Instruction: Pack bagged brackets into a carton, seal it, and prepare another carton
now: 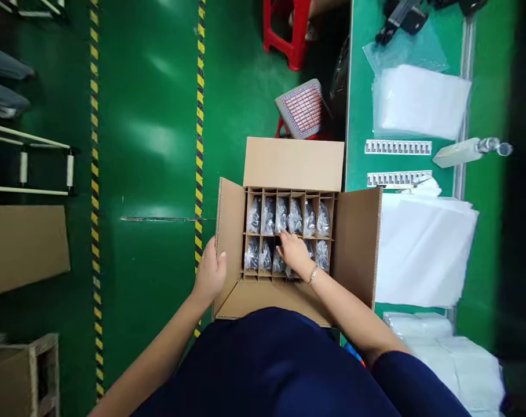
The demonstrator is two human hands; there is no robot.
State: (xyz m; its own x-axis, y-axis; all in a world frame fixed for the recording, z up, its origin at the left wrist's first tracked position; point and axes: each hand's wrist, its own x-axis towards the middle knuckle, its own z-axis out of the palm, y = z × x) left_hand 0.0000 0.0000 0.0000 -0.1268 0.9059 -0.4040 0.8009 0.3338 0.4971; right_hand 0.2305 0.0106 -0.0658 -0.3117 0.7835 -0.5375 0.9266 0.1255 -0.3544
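An open cardboard box (293, 165) sits in front of my body with its flaps folded outward. Inside, cardboard dividers (289, 234) form two rows of cells, and several dark items in clear plastic bags (268, 215) stand in them. My left hand (211, 272) grips the edge of the left flap (229, 231), thumb on its inner face. Over the middle of the box, my right hand (294, 253) reaches down at the near row with its fingers bent. It covers some of the cells, and whatever its fingertips hold is hidden.
To the right, a green table holds white sheets (423, 249), printed label strips (397, 147), a spray bottle (458, 152) and plastic bags. A stool with a patterned cushion (304, 110) and a red stool (295, 35) stand beyond. Striped tape (199, 116) marks the floor.
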